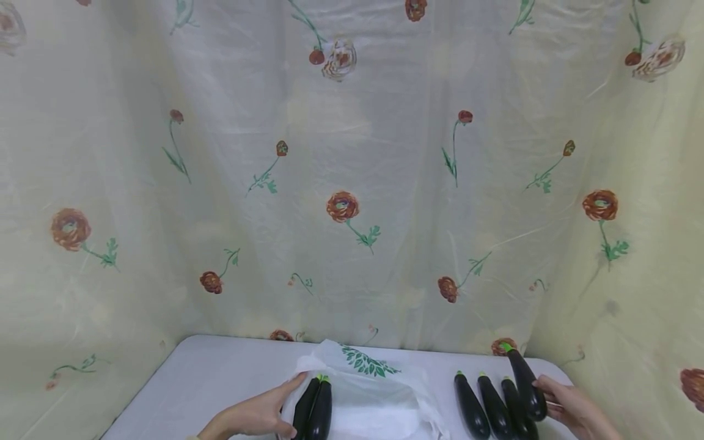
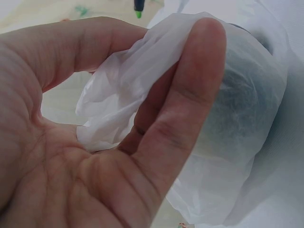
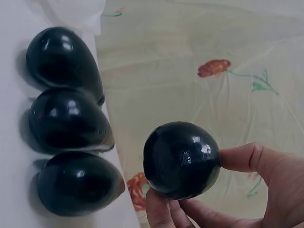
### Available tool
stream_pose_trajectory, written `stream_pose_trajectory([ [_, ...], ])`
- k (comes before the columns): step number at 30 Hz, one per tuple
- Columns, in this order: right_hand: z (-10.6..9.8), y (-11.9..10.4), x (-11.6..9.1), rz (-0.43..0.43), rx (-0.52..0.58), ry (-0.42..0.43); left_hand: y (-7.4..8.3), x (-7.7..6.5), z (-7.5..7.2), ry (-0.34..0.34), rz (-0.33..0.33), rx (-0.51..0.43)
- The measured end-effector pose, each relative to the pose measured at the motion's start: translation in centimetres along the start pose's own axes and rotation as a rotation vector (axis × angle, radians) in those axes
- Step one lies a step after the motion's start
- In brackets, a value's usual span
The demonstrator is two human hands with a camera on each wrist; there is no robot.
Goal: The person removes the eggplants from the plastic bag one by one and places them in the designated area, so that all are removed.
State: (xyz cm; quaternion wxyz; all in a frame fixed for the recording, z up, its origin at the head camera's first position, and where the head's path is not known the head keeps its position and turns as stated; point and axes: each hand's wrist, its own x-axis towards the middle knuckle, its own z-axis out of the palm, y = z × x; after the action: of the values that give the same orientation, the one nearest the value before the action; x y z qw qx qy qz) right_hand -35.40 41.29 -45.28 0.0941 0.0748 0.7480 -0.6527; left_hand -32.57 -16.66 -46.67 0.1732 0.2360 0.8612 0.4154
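Observation:
My right hand (image 1: 574, 406) grips a dark eggplant (image 1: 527, 382) between thumb and fingers, its green stem tipped up and away. In the right wrist view the round bottom of this eggplant (image 3: 180, 159) shows above the table's level. Three more eggplants (image 3: 66, 118) lie side by side on the table just left of it. My left hand (image 1: 258, 414) holds the left edge of a white plastic bag (image 1: 379, 403) with green leaf print. In the left wrist view the thin film (image 2: 123, 90) runs between thumb and fingers. Two eggplants (image 1: 321, 409) lie at the bag's left side, within its mouth.
A white-covered table (image 1: 220, 360) carries everything. Behind and at both sides hangs a pale curtain (image 1: 396, 263) with a red flower print, close to the table's back edge.

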Motion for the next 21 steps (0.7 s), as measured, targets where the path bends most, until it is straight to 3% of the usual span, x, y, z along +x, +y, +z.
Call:
stream_pose_trajectory([
  [13,-1.8,1.7,1.0,-0.014,-0.078,0.069,0.0,0.2,-0.1,-0.003,-0.007,-0.031],
  [21,-2.4,2.4,0.9,0.063,-0.095,0.115,0.0,0.1,0.0,0.002,-0.027,-0.042],
])
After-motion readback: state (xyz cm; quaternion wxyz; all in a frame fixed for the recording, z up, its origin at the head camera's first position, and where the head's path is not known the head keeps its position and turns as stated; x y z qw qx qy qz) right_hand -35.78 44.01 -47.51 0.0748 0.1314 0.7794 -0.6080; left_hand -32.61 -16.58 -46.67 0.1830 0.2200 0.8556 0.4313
